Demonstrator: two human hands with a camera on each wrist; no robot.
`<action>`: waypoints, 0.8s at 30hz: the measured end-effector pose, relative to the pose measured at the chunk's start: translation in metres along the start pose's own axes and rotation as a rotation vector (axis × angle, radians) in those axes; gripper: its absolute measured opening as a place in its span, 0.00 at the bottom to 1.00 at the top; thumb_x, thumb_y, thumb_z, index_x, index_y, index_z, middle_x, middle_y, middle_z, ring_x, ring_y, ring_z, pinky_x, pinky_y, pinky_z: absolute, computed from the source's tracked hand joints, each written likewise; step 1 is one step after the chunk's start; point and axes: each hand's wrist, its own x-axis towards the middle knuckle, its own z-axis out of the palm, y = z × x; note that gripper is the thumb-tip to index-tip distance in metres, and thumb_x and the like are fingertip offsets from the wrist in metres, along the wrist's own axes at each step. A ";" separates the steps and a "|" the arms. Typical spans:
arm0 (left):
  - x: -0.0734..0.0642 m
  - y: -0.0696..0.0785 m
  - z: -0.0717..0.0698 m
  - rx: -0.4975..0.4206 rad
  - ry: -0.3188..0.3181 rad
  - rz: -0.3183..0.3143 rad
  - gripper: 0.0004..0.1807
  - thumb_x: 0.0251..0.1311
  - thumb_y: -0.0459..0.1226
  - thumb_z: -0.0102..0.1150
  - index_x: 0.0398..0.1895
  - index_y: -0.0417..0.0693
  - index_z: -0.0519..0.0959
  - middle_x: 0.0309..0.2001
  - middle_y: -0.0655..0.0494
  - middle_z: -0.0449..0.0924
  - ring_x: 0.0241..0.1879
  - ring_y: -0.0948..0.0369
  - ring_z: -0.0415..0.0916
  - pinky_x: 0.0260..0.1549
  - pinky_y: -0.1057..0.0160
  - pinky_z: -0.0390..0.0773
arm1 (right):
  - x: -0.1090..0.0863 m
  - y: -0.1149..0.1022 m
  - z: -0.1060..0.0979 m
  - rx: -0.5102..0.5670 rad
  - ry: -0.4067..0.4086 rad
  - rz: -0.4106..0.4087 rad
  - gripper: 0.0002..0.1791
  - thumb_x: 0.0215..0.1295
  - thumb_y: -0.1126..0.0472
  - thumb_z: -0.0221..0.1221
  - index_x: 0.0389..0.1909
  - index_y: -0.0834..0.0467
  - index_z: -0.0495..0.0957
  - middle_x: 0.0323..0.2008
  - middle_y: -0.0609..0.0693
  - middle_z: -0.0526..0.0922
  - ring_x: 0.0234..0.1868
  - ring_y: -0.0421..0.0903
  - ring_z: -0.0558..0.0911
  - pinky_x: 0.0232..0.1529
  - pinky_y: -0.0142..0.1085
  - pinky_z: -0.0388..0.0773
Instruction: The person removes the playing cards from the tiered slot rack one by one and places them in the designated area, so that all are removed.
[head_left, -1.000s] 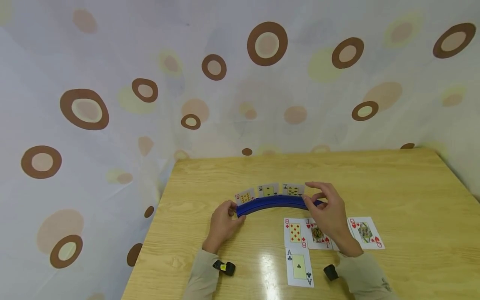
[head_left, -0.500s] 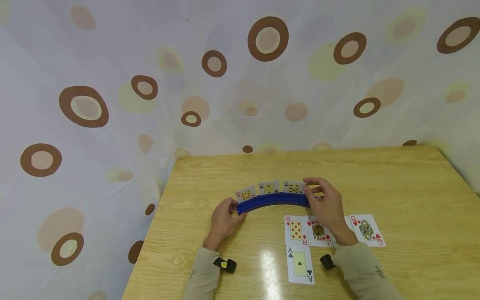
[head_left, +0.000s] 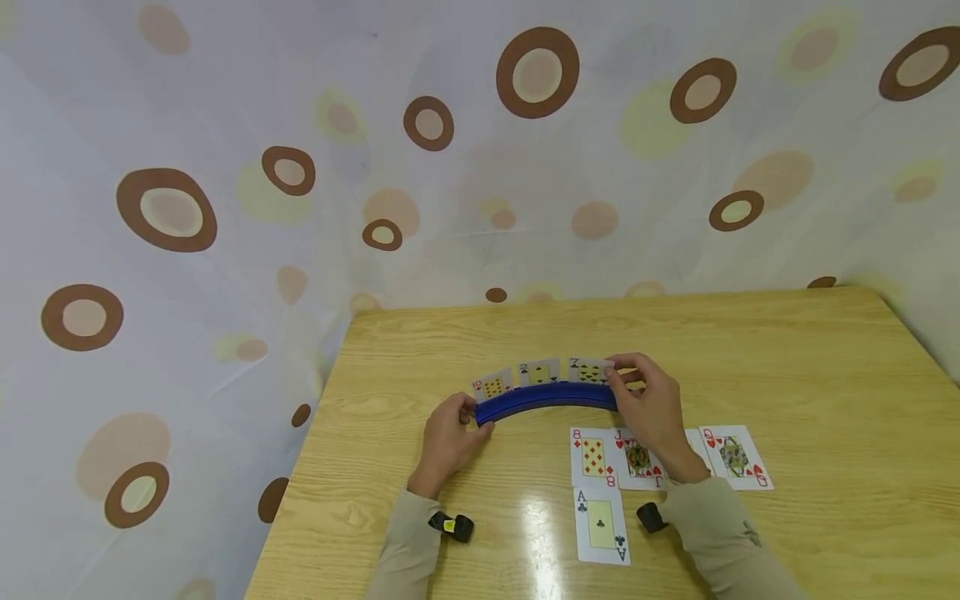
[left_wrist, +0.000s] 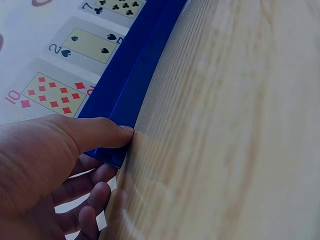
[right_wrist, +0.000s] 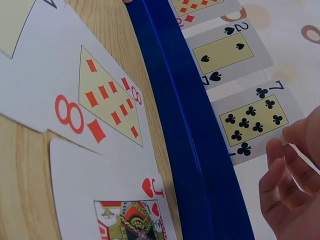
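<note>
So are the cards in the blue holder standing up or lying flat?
Standing up. The ten of diamonds, two of spades and seven of clubs rise from the blue holder, faces showing; the others lie flat on the table.

A spotted curtain hangs behind the wooden table.

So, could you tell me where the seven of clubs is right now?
The seven of clubs stands in the blue card holder at the right end of the row, beside the two of spades, with the right hand at its right edge.
</note>
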 end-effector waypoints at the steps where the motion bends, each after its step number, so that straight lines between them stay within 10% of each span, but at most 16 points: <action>1: 0.000 0.000 0.000 0.000 -0.001 0.000 0.18 0.63 0.41 0.78 0.50 0.42 0.83 0.43 0.49 0.86 0.40 0.60 0.77 0.43 0.62 0.76 | 0.000 0.000 0.000 -0.002 0.001 0.006 0.09 0.77 0.66 0.65 0.53 0.62 0.86 0.48 0.61 0.91 0.40 0.21 0.78 0.36 0.17 0.75; 24: -0.001 0.001 -0.001 -0.009 -0.001 0.000 0.18 0.64 0.41 0.77 0.51 0.41 0.84 0.44 0.48 0.86 0.41 0.58 0.79 0.43 0.59 0.78 | -0.003 -0.009 -0.031 -0.033 0.025 0.036 0.11 0.79 0.62 0.64 0.56 0.61 0.86 0.49 0.60 0.90 0.42 0.20 0.78 0.39 0.18 0.75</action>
